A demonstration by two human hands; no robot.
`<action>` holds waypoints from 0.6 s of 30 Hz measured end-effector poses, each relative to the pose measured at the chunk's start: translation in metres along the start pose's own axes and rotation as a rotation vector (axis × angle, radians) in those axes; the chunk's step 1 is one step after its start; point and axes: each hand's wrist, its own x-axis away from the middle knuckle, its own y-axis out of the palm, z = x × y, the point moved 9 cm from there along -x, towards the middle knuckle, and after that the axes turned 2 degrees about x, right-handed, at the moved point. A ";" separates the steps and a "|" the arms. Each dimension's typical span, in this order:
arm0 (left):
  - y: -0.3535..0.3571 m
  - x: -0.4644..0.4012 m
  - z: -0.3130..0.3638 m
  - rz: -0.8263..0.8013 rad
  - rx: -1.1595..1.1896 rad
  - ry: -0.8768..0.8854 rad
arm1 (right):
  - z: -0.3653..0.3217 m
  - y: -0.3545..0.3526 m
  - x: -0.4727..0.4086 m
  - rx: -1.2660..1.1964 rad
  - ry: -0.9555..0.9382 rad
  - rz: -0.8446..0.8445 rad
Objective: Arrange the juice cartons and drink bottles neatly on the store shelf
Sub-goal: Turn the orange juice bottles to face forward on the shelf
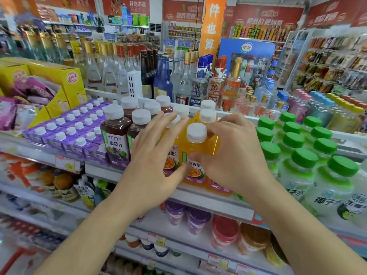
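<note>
Orange juice bottle [198,151] stands at the shelf's [208,199] front edge, right hand [236,157] gripping its body, left hand [153,153] open alongside. Full, smooth plastic looks heavy and slippery; mid-body holds seem safest.

Both bare forearms rise from the lower frame to mid-frame, the left hand [153,155] with fingers spread and straight, the right hand [230,155] curled, thumb and fingers pinching inward
</note>
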 end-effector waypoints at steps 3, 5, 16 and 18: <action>0.006 -0.001 0.003 -0.002 0.009 0.051 | 0.001 0.000 0.003 0.110 -0.011 0.038; 0.008 -0.003 0.003 -0.002 0.004 0.063 | 0.001 0.000 0.004 0.164 -0.009 0.038; 0.013 -0.015 0.006 -0.003 -0.175 0.082 | 0.006 -0.009 0.004 0.057 -0.004 0.063; 0.015 -0.018 0.004 -0.016 -0.193 0.073 | 0.013 -0.023 -0.007 -0.050 0.038 0.069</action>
